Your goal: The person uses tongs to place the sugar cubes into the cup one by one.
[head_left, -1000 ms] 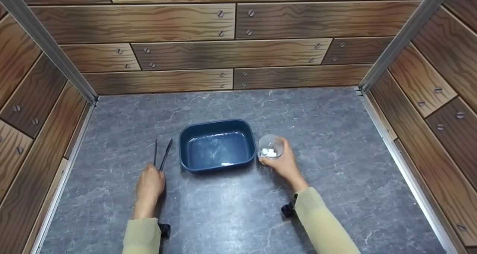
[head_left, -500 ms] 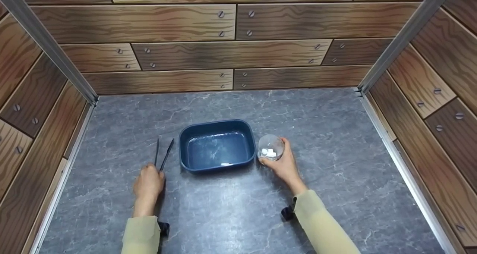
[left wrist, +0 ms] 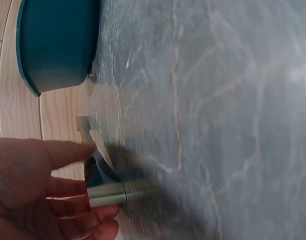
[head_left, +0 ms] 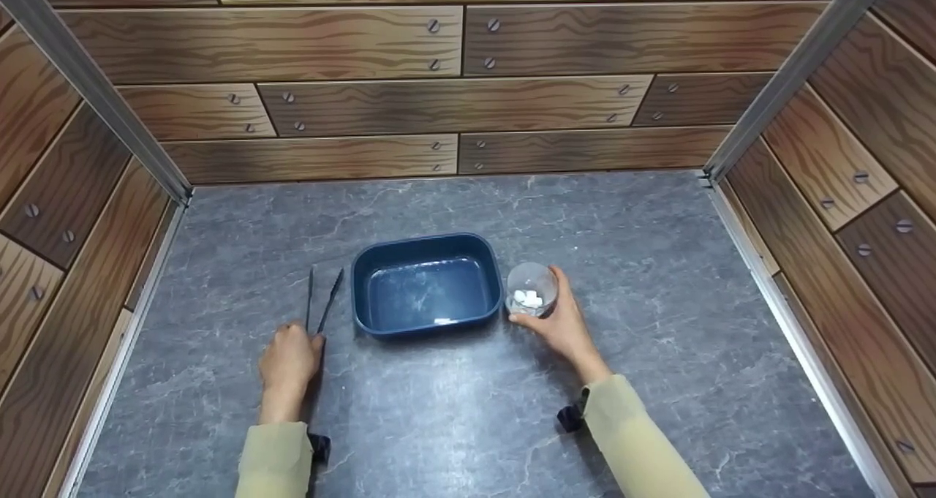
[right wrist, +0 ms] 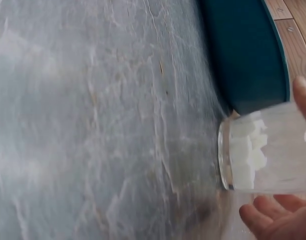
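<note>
My left hand [head_left: 289,363] grips a pair of thin tongs [head_left: 333,297], whose two arms stand spread and point away from me, left of the basin. In the left wrist view the thumb presses the tongs [left wrist: 105,195] from above, and the other fingers curl behind them. A clear glass [right wrist: 272,150] stands upright right of the basin, with several small white chunks [head_left: 528,298] at its bottom. Around it lies my right hand [head_left: 567,326], thumb near the front and fingers on the right side. The right wrist view shows a gap between those fingers [right wrist: 267,215] and the glass.
A dark blue rectangular basin [head_left: 358,293] sits mid-table between the hands, nothing visible inside. Grey marbled tabletop [head_left: 439,425] lies beneath everything. Wood-patterned walls [head_left: 365,107] with metal corner posts close off the back and both sides.
The right hand has loosened slightly around the glass, its thumb shifting off toward the front. My left hand with the tongs has drifted a little. Glass and basin stay in place.
</note>
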Demonstrator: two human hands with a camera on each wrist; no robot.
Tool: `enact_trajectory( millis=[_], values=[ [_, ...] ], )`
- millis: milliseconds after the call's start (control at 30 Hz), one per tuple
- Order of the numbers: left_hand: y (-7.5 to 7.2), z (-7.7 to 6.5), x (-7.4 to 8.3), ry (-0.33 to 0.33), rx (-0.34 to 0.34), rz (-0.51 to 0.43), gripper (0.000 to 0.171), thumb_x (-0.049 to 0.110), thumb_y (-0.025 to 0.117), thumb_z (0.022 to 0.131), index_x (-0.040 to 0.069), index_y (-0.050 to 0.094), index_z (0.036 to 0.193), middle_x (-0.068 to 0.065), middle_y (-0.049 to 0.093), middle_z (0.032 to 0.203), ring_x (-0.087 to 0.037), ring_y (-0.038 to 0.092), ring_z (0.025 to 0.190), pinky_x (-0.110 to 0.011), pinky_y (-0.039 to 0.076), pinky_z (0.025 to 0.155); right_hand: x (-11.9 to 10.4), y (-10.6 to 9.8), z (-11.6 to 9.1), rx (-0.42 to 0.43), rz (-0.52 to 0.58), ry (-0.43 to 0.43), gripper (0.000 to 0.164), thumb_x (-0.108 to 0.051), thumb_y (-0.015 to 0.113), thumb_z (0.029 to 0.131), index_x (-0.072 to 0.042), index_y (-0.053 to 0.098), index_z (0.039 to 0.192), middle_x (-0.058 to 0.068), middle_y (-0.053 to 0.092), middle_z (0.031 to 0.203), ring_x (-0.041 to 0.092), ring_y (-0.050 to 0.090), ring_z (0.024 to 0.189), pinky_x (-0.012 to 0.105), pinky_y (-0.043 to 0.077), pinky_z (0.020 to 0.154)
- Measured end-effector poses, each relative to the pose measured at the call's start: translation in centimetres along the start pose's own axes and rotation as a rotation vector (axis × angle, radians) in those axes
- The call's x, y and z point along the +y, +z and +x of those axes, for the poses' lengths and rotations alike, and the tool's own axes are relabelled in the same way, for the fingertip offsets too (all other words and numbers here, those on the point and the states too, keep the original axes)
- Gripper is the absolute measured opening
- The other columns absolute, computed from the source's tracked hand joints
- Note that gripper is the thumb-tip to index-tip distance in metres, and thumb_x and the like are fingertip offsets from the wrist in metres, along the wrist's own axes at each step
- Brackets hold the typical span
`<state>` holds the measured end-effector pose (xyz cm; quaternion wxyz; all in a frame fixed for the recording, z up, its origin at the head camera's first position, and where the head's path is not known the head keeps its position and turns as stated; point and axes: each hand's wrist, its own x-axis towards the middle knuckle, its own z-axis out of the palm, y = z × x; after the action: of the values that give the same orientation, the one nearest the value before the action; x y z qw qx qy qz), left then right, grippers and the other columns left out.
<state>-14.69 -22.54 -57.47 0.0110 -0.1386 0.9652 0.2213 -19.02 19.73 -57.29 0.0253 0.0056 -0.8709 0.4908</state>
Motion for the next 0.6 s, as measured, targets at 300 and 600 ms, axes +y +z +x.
enact_trajectory(
  millis=[300,600],
  values=[
    [-1.2,-0.1,-0.3,0.044,0.002,0.003,0.063,0.044,0.051,0.101,-0.011,0.048,0.132,-0.035,0.05,0.124,-0.052,0.059,0.094,-0.062,0.048,0.073,0.3,-2.5,-0.7,-0.036,0.044,-0.153,0.111,-0.025,0.09,0.071,-0.003,0.019,0.154,0.022,0.027,0.155,0.039,0.026,0.142,0.052,0.02,0.113],
    [-2.5,-0.7,-1.0,0.172,0.129,-0.017,0.059,0.044,0.045,0.103,-0.001,0.047,0.141,-0.031,0.042,0.141,-0.052,0.045,0.123,-0.064,0.035,0.097,1.5,-6.8,-1.4,0.034,-0.46,-0.291,0.096,-0.052,0.075,0.081,-0.024,0.023,0.157,0.009,0.028,0.158,0.035,0.025,0.143,0.059,0.019,0.111]
  ],
)
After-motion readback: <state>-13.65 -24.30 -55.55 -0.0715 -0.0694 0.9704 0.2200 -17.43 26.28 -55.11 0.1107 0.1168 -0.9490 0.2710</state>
